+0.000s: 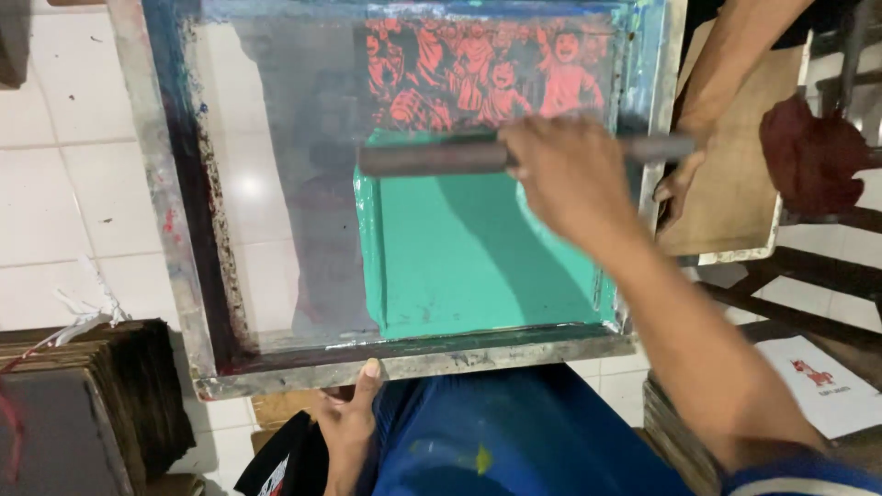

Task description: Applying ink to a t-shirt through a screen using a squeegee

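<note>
A screen-printing frame point(184, 276) with a grey metal rim lies in front of me, its mesh partly see-through. Green ink point(459, 257) covers the lower right of the mesh, and a red picture of several cartoon figures point(478, 73) shows above it. My right hand point(565, 179) grips the middle of a long brown squeegee point(432, 156) that lies across the screen at the top edge of the green ink. My left hand point(349, 422) holds the frame's near rim from below, thumb on the edge. Another person's hand point(680, 184) rests on the frame's right rim.
A stack of dark boards point(92, 404) sits at the lower left. A wooden board point(735, 184) lies right of the frame, with a dark red rag point(813, 156) beyond it. A white sheet with a small red print point(822, 381) lies at the lower right. White floor tiles point(73, 184) on the left.
</note>
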